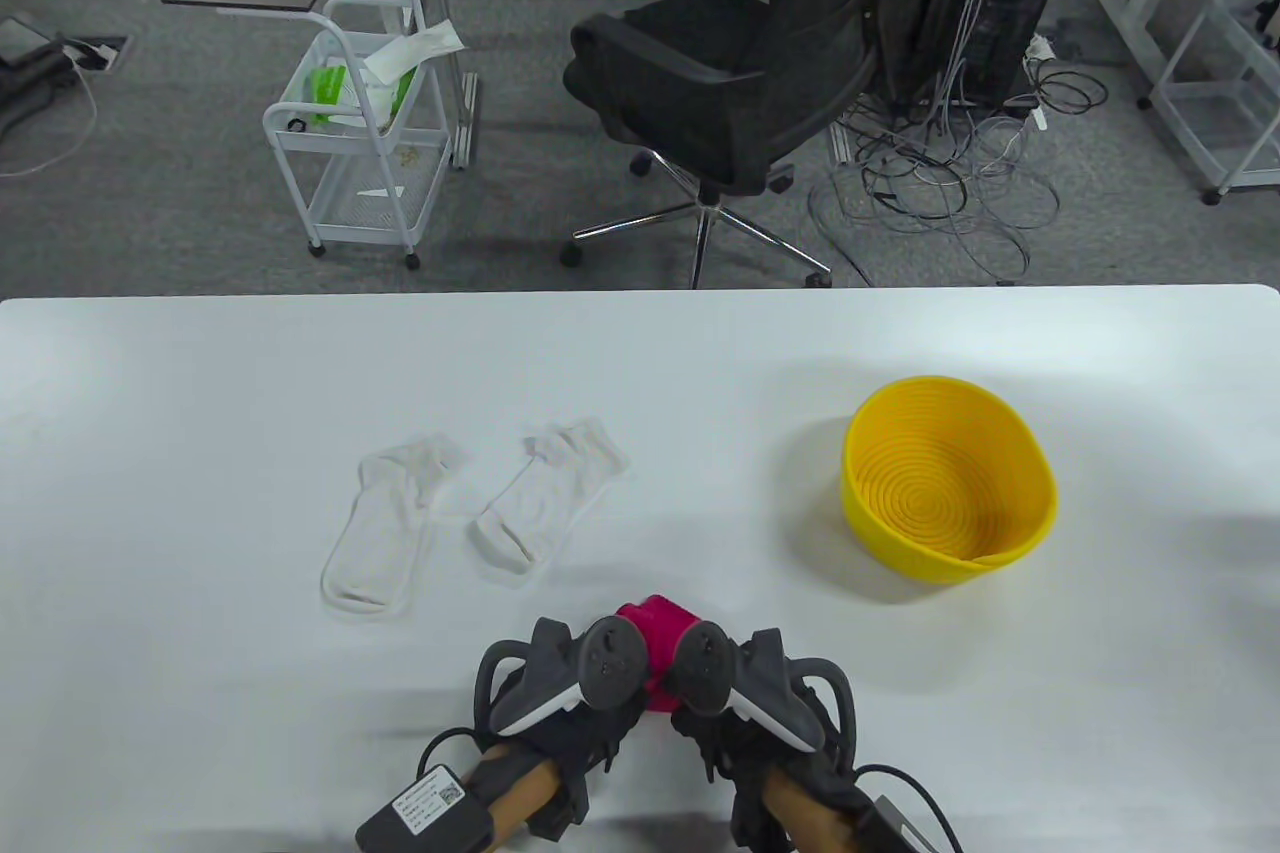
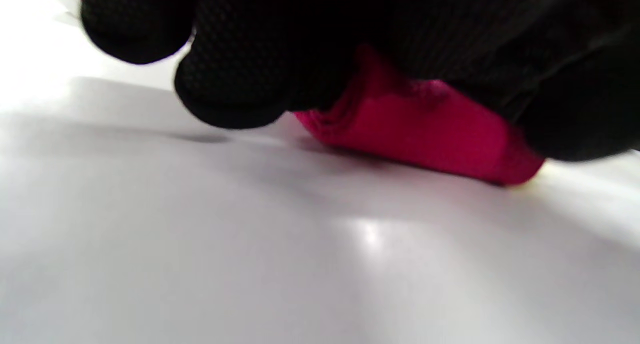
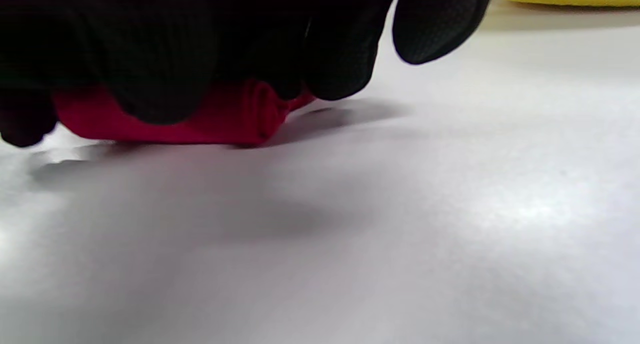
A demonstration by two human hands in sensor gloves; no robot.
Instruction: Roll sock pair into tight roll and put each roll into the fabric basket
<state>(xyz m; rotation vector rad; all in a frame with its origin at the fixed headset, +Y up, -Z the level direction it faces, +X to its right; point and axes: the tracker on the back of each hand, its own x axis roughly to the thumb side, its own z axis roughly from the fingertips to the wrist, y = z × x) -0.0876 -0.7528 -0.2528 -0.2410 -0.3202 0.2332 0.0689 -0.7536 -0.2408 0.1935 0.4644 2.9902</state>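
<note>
Btw your hands and the yellow basket (image 1: 948,493) on the right, bare table (image 1: 760,453), nothing in the way. White socks (image 1: 470,513) lie well left. Basket's mouth is open, empty inside.

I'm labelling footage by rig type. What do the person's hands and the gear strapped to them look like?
Both the left hand and the right hand wear black mesh-textured gloves. Each carries a dark grey tracker with a round face, a ring-shaped loop and a white underside. A black cable runs from the left wrist to a black box bearing a white label; another black cable loops by the right wrist.
</note>
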